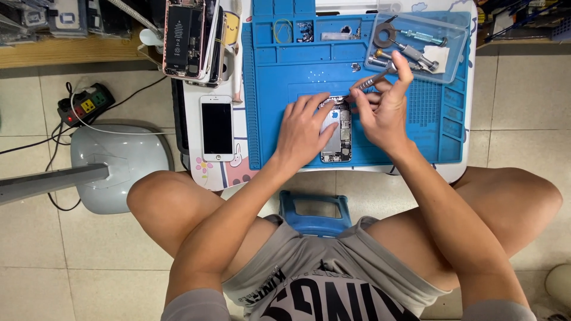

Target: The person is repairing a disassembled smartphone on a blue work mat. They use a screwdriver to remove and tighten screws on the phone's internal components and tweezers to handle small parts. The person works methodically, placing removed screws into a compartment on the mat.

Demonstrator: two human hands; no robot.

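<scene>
Phone (pixel 337 134) back's open, guts showing. L hand (pixel 303 134) flat, pinning it; R hand (pixel 383 110) pinching screwdriver (pixel 375 77), tip near top end.

a white phone (pixel 217 128) lies face up on my desk (pixel 238 172), left of centre frame, its rectangular screen black and dark. above it, upper centre-left, an opened phone (pixel 184 38) with a pinkish rim shows a black battery bearing a small label.
</scene>
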